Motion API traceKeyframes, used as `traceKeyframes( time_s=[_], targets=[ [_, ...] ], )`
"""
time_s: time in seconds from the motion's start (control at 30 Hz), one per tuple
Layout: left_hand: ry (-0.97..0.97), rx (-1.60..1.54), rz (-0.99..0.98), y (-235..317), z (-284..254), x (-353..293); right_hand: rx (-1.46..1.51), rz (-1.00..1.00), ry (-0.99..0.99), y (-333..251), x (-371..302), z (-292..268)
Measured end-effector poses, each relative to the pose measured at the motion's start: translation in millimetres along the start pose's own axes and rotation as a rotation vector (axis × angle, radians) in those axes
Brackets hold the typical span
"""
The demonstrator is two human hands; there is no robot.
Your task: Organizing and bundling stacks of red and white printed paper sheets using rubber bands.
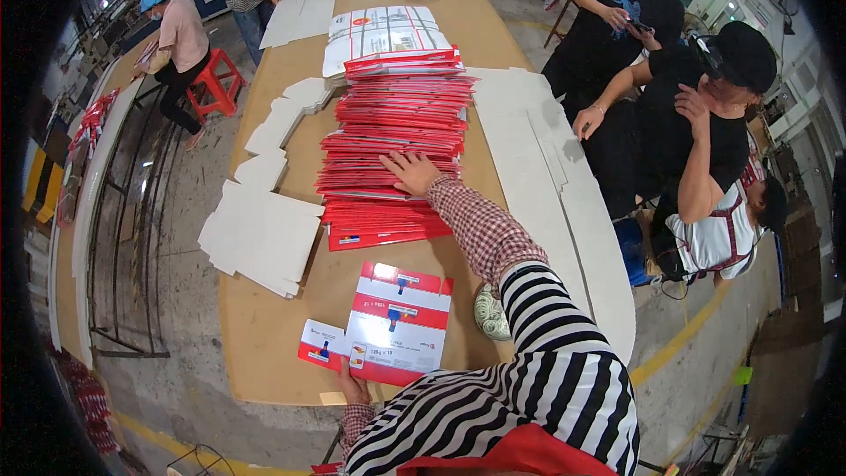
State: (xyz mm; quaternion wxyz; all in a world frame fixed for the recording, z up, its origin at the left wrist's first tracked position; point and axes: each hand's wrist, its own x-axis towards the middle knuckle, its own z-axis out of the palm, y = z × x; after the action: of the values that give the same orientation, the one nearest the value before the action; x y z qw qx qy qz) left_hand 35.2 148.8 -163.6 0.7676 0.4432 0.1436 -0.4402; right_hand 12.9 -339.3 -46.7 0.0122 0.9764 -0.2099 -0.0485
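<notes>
A long row of red flat cartons point(397, 115), fanned so that they overlap on edge, runs down the middle of the brown table. On its nearer half rests my right hand point(412, 174), palm down with fingers spread. At the table's near edge, my left hand point(354, 385) grips the bottom edge of a single flattened red-and-white carton point(401, 322); its fingers are partly hidden beneath the cardboard. This carton has a small side flap and printed blue pictures. Beside my right forearm sits a round, pale green patterned thing point(492, 311), partly covered by the sleeve.
White cardboard sheets lie in a stack point(264, 225) on the left and in long strips point(555, 185) on the right. White printed cartons point(383, 35) lie beyond the red row. Several people stand or sit around the table point(352, 282); a red stool point(214, 84) is at far left.
</notes>
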Motion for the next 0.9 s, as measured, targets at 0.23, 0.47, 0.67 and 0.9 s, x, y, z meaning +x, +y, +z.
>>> traceKeyframes(
  time_s=[0.23,0.47,0.67,0.9],
  targets=[
    [0.017,0.024,0.029,-1,5,-1,-0.065,0.099,-0.007,-12,2,2],
    [0.001,0.042,0.057,-3,1,0,0.009,0.239,-0.036,-14,15,11],
    [-0.014,0.022,0.012,-3,5,0,0.018,0.262,-0.014,2,30,-1],
    [-0.008,0.042,0.083,0,15,-4,0.134,0.14,0.044,5,26,-63]
  ],
)
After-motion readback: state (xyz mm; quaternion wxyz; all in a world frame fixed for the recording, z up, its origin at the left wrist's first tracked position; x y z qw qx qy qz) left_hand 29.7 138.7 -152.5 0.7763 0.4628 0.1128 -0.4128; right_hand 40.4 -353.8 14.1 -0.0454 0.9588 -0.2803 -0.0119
